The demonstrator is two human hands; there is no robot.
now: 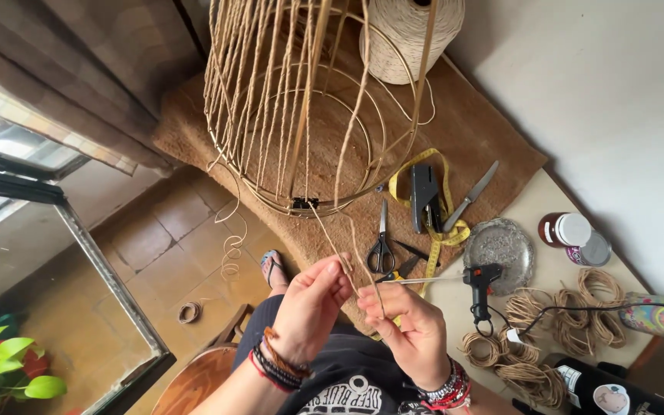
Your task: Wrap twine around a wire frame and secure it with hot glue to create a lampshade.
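My left hand (310, 307) and my right hand (405, 323) are close together in front of me, both pinching thin tan twine strands (336, 242). The strands run up to a round wire lamp frame (301, 107) wrapped with vertical twine, hanging over a brown mat (478, 131). A small black clip (301, 203) sits on the frame's lower ring. Bracelets circle both wrists.
On the mat lie black scissors (381, 246), a yellow tape measure (443, 230), a black stapler (423, 196), a knife (472, 194) and a big twine spool (409, 31). A glue gun (479, 280), metal dish (499, 246), jar (564, 229) and twine coils (536, 338) lie at right. A glass door stands left.
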